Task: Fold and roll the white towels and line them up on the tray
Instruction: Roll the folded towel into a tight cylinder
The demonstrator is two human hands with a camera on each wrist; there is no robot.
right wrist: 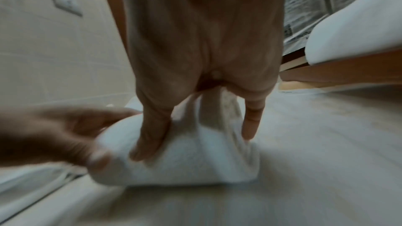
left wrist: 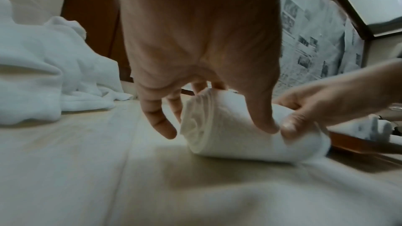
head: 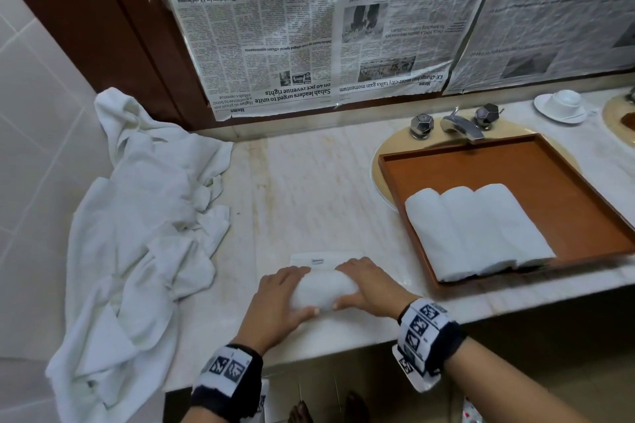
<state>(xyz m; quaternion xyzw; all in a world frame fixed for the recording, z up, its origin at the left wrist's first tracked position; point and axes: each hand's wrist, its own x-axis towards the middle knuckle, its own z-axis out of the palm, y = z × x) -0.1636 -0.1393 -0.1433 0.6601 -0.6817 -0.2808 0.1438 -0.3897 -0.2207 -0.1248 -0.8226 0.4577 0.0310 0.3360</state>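
A partly rolled white towel lies on the marble counter near its front edge. Its flat tail with a small label extends away from me. My left hand grips the roll's left end, thumb in front and fingers over the top. My right hand grips the right end the same way. The left wrist view shows the roll's spiral end under my left hand. Blurred, my right hand curls over the roll. Three rolled towels lie side by side on the wooden tray.
A heap of loose white towels covers the counter's left end and hangs over its edge. The tray sits over a sink below a chrome faucet. A cup on a saucer stands far right. Newspaper covers the wall behind.
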